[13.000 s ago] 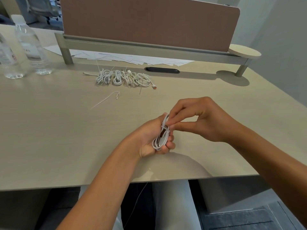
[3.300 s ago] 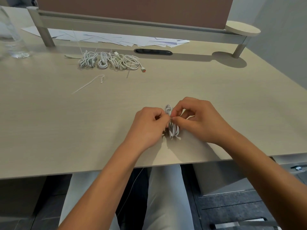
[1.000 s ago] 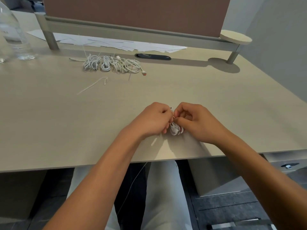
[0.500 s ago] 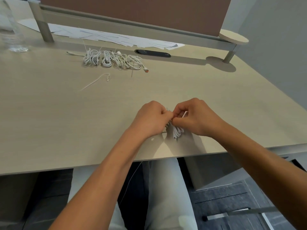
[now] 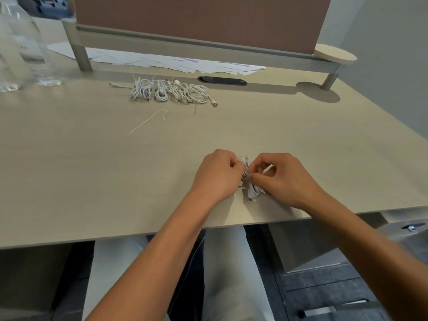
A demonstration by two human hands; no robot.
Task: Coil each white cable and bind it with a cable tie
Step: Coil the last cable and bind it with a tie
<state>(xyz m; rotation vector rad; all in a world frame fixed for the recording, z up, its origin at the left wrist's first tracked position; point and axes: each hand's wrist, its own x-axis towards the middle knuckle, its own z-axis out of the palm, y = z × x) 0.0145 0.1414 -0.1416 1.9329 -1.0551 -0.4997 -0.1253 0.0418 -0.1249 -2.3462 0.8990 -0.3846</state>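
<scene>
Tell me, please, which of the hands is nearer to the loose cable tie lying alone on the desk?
Left. The left hand sits nearer the loose cable tie, which lies beyond it to the left; the right hand is farther right.

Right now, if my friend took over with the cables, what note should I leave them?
Left hand and right hand both pinch the coiled cable near the desk's front edge; whether its tie is closed is hidden by fingers.
Done: a row of coiled cables lies at the back.
Spare: one loose cable tie lies just in front of that row.
Left: finish binding this coil, then put it with the others.
</scene>
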